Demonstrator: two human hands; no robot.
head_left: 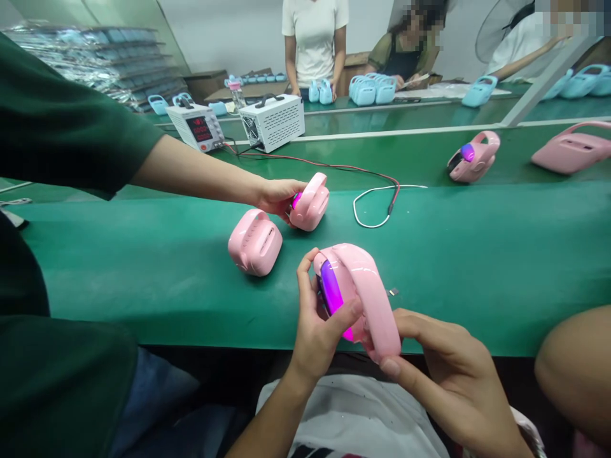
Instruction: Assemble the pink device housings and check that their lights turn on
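Just above the near edge of the bench, my two hands hold a pink portable device with a carry handle (377, 299), possibly a small speaker. A purple light glows along its left side. My left hand (317, 324) grips that lit side, thumb across the front and fingers behind. At the handle's lower right end, my right hand (449, 369) pinches with thumb and fingers. A small metallic piece (393, 292) lies on the bench behind the device. Another pink device (256, 245) stands further left, with a slot facing up.
A co-worker's hand (281, 197) from the left holds a lit pink device (312, 207). A white cable (370, 224) lies on the green bench (477, 254). Power supplies (274, 124) stand at the back left, more pink devices (477, 159) at the right. Several people sit or stand opposite among blue devices.
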